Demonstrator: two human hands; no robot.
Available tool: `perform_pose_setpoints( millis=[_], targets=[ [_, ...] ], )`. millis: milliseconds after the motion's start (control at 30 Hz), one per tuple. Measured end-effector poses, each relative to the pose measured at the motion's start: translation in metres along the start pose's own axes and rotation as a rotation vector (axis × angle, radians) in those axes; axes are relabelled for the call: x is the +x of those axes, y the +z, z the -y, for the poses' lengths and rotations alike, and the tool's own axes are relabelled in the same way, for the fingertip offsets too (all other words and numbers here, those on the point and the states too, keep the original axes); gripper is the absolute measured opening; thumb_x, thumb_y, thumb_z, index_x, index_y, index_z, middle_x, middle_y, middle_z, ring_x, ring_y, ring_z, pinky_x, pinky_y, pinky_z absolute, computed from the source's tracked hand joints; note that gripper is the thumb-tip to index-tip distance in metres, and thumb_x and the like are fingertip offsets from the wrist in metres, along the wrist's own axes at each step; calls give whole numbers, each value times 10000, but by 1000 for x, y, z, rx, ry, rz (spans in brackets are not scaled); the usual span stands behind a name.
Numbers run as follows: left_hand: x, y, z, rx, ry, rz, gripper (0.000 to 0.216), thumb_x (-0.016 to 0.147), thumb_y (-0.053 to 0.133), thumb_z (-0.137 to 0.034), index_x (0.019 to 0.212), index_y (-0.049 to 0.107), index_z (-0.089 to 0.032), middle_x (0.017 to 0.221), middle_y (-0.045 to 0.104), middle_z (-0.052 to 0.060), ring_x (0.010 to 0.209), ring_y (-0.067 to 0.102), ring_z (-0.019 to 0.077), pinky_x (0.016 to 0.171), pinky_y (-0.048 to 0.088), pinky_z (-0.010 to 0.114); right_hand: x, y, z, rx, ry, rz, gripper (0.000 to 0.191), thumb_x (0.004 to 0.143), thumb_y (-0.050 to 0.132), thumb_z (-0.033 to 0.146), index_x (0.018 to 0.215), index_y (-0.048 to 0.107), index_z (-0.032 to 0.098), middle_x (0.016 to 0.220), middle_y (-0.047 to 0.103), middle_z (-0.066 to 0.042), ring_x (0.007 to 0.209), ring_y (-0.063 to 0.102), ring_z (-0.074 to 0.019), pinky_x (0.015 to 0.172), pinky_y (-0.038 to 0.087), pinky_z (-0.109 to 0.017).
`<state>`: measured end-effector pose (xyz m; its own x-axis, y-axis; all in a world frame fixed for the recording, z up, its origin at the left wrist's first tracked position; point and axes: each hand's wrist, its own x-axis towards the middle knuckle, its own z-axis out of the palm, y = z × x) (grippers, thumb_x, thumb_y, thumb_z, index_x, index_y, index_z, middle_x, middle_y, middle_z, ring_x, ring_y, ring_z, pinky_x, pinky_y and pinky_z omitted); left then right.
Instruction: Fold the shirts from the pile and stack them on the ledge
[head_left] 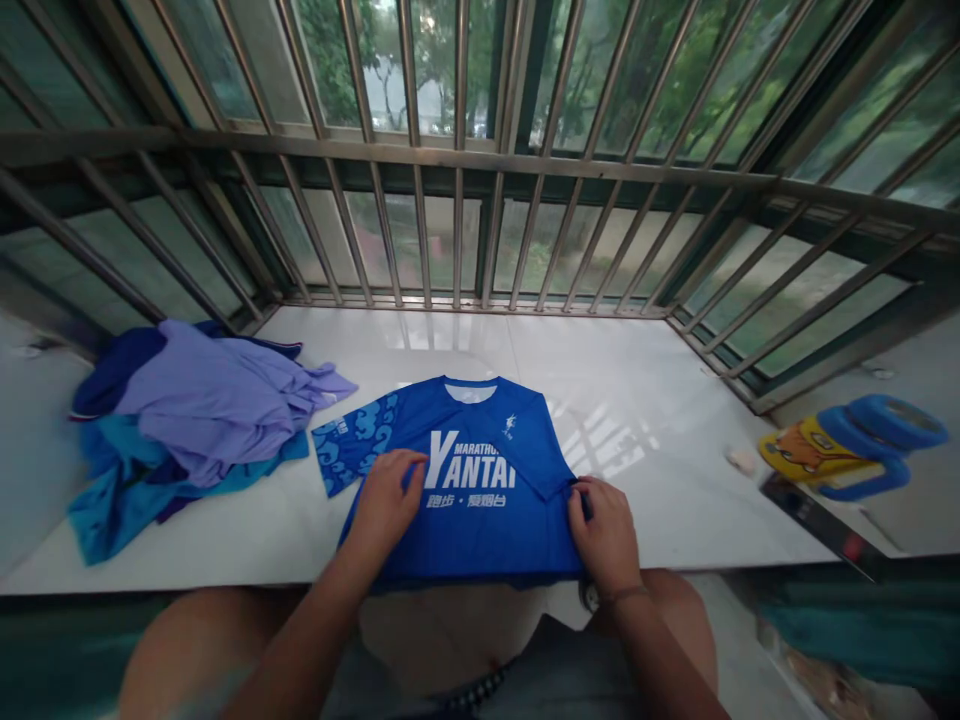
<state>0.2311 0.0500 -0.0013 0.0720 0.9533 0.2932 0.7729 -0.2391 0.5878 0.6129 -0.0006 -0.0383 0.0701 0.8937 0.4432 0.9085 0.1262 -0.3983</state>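
The right hand (607,525) pinches the shirt (476,480). The left hand (386,500) is over the shirt; I can't tell if it grips. Clothes (217,400) lie just left of the shirt.

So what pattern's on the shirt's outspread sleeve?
Light blue swirls on the darker blue sleeve, in head view.

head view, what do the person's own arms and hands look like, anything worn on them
The left forearm and right forearm are bare, with no sleeves in sight. The left hand and right hand are ungloved. A thin band seems to circle the right wrist.
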Motion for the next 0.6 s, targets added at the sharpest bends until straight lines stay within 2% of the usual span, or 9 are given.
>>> perform_pose_setpoints(
  millis=[100, 200, 267, 433, 500, 600],
  targets=[
    [-13, -48, 59, 224, -269, -94, 376, 1048, 462, -489, 1084, 742, -240, 1111, 781, 120, 1096, 711, 330, 1059, 551, 493, 1, 0, -1, -31, 0, 10, 216, 1047, 546, 355, 998, 713, 227, 1120, 761, -136, 1100, 670, -320, 1040, 499, -485],
    [-18, -65, 90, 405, -415, -34, 590, 1006, 496, -664, 1138, 736, -142, 1155, 749, 196, 1156, 691, 383, 1071, 531, 497, 2, 2, -3, -53, -3, 14, 247, 1046, 538, 373, 979, 722, 223, 1108, 758, -139, 1071, 668, -315, 1019, 497, -468],
    [-18, -61, 96, 454, -434, 0, 623, 990, 532, -678, 1178, 730, -118, 1190, 728, 218, 1195, 676, 401, 1063, 529, 493, 2, 3, -4, -57, -2, 17, 263, 1050, 532, 383, 974, 726, 222, 1107, 757, -140, 1051, 669, -311, 1006, 497, -460],
    [-4, -44, 86, 455, -415, 25, 313, 1017, 531, -386, 1040, 748, -161, 1157, 735, 193, 1137, 689, 370, 1017, 535, 468, 2, 2, -2, -50, 18, 19, 263, 1050, 530, 383, 970, 721, 221, 1100, 757, -142, 1042, 669, -307, 1000, 497, -445],
    [4, -43, 82, 450, -415, 18, 293, 1026, 517, -360, 1012, 738, -168, 1124, 752, 189, 1106, 701, 367, 1000, 539, 465, 3, 1, -1, -49, 30, 23, 255, 1047, 530, 374, 969, 718, 220, 1096, 757, -140, 1044, 669, -306, 997, 498, -440],
    [15, -46, 75, 361, -443, -33, 304, 1059, 481, -391, 1095, 697, -181, 1034, 777, 157, 1005, 740, 349, 925, 561, 447, 3, 1, -1, -48, 38, 29, 256, 1046, 526, 370, 963, 714, 217, 1098, 757, -140, 1041, 666, -307, 994, 497, -441]
  ],
)
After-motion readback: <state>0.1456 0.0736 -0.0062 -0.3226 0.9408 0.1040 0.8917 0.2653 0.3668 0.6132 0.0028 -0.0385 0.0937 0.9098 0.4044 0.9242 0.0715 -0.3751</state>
